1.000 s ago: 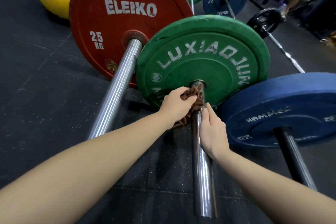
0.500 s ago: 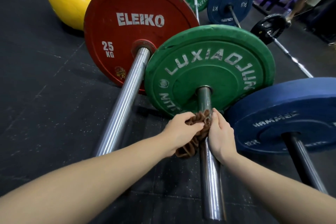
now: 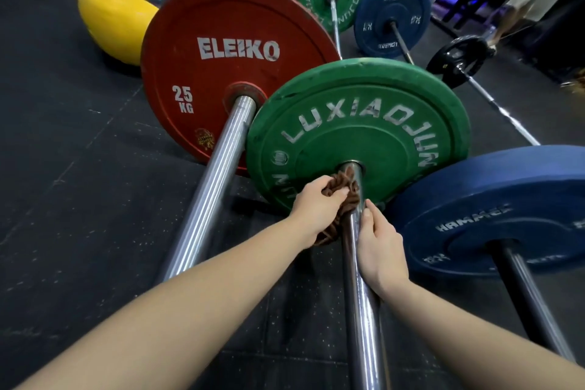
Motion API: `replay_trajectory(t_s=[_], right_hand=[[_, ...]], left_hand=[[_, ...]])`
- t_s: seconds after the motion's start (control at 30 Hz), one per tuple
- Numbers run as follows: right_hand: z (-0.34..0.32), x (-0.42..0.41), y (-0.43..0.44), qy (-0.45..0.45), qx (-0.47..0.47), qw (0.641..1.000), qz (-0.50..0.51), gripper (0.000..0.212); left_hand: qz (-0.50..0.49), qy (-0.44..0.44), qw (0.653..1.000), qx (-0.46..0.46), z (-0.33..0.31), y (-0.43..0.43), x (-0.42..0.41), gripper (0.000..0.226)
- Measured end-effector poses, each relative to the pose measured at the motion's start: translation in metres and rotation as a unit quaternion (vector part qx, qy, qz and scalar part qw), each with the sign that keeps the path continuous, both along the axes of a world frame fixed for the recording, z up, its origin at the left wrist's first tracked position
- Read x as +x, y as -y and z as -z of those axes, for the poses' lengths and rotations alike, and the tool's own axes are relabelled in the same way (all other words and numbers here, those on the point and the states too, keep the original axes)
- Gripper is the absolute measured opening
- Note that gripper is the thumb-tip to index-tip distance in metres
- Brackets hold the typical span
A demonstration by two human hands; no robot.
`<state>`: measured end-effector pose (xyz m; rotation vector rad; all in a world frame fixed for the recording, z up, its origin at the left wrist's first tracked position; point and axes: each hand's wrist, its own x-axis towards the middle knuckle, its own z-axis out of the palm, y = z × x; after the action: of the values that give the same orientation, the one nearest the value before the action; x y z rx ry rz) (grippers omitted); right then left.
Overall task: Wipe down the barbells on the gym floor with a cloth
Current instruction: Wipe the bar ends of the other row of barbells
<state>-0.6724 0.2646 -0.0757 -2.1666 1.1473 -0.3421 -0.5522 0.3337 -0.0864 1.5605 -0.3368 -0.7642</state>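
Note:
A chrome barbell sleeve (image 3: 364,310) runs from the bottom of the view up into a green plate (image 3: 357,123). My left hand (image 3: 316,206) grips a bunched brown cloth (image 3: 343,190) and presses it against the sleeve right at the plate's hub. On the sleeve's right side, just below the cloth, lies my right hand (image 3: 380,247), fingers along the metal. Part of the cloth hangs under my left hand.
A red 25 kg plate (image 3: 221,73) on a thicker bar (image 3: 209,196) lies to the left. A blue plate (image 3: 506,209) and its dark bar (image 3: 531,301) lie to the right. Further barbells, a yellow object (image 3: 110,16) and a person's legs (image 3: 519,9) are behind.
Both hands and the cloth slid down the sleeve away from the green plate, then back up to its hub. The camera tilted so more of the far floor shows.

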Motion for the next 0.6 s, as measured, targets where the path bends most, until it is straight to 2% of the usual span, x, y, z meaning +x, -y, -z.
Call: replay_trajectory(t_s=[0.13,0.23,0.4,0.6], right_hand=[[0.005,0.000,0.004,0.007,0.011,1.000,0.005,0.049],[0.005,-0.001,0.004,0.022,0.019,0.999,0.014,0.048],[0.001,-0.001,0.001,0.029,0.022,0.999,0.014,0.047],[-0.001,0.001,-0.001,0.014,0.021,1.000,0.011,0.052]], left_hand=[[0.056,0.039,0.998,0.010,-0.004,-0.021,-0.014,0.009],[0.052,0.073,0.995,0.052,-0.007,-0.038,-0.036,0.005],[0.039,0.067,0.995,0.056,-0.004,-0.044,-0.043,0.007],[-0.022,0.032,0.999,0.007,0.000,-0.005,-0.004,0.016]])
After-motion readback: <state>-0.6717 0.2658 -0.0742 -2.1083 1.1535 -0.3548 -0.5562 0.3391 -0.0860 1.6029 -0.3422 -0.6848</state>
